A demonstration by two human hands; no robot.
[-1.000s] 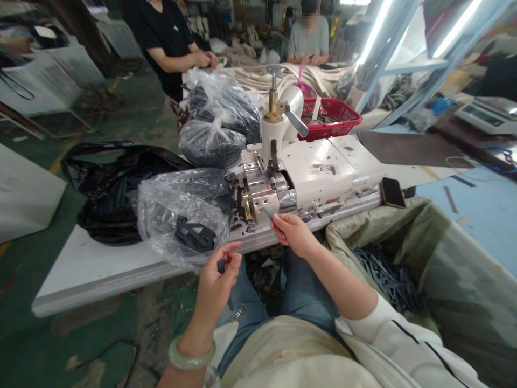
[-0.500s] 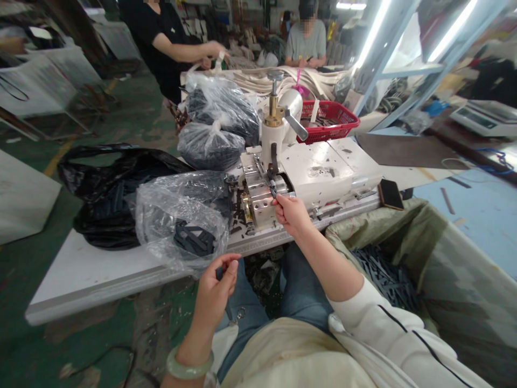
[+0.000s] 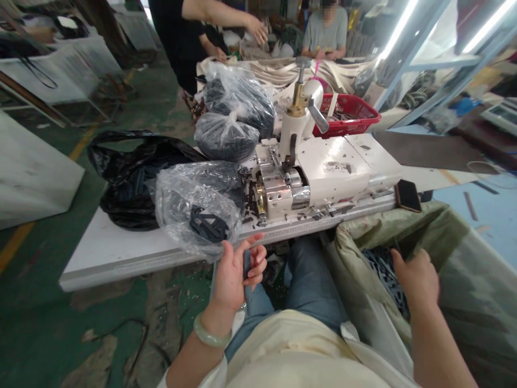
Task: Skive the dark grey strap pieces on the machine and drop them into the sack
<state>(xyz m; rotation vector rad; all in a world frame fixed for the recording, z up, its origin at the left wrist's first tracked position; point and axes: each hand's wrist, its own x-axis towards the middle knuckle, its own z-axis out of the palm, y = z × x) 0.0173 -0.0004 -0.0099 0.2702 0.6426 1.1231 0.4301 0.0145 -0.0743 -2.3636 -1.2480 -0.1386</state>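
Observation:
My left hand (image 3: pixel 236 269) is turned palm up in front of the table edge. Its fingers curl around a dark grey strip (image 3: pixel 247 264). Just beyond it lies an open clear plastic bag (image 3: pixel 173 215) with similar dark strips (image 3: pixel 208 225) inside. My right hand (image 3: pixel 418 277), blurred, is over an open green sack (image 3: pixel 351 231) holding many dark strips (image 3: pixel 383 269). Its thumb points toward the strips, while the other fingers are mostly hidden. A white machine (image 3: pixel 339 167) with a metal feed head (image 3: pixel 278 188) stands on the table, dark scraps scattered around it.
A black plastic bag (image 3: pixel 133 199) and tied clear bags (image 3: pixel 226 137) sit left of the machine. Behind it is a red basket (image 3: pixel 355 124). A phone (image 3: pixel 407 195) lies at the table's right end. Two people work across the table, near pale straps (image 3: pixel 266 70).
My right hand has left the machine's feed head and moved right, over the green sack. My left hand has turned palm up, showing the strip. The view has shifted.

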